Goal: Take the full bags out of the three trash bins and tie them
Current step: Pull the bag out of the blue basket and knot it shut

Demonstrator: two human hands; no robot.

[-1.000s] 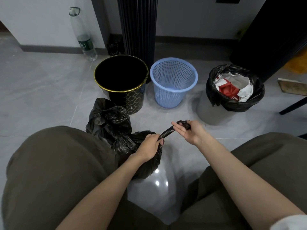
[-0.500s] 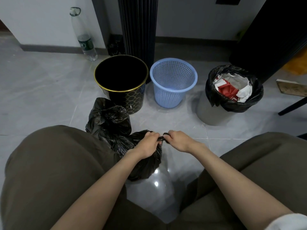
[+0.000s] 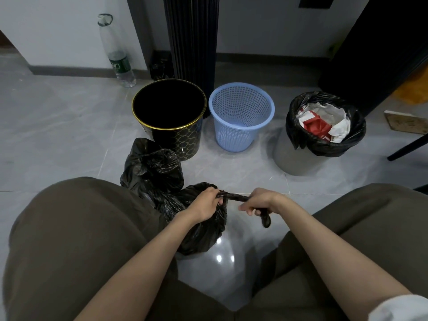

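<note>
Black plastic fills the middle of the view: a full black trash bag sits on the grey tiled floor between the person's knees. The left hand is curled tight around its gathered top. The right hand is closed in a fist on the twisted black neck, whose loose end hangs below that fist.

A second, knotted black bag lies just beside it, touching the round black bin with a gold rim, whose inside shows only dark. Next to that stands the light blue plastic mesh basket, with nothing visible in it. Further right, the grey round bin holds a black liner bag folded over its rim, with crumpled red and white paper inside.

Half a second ago the two hands met at the bag's top; now the right hand has drawn away to the right, stretching the twisted neck taut between them.
</note>
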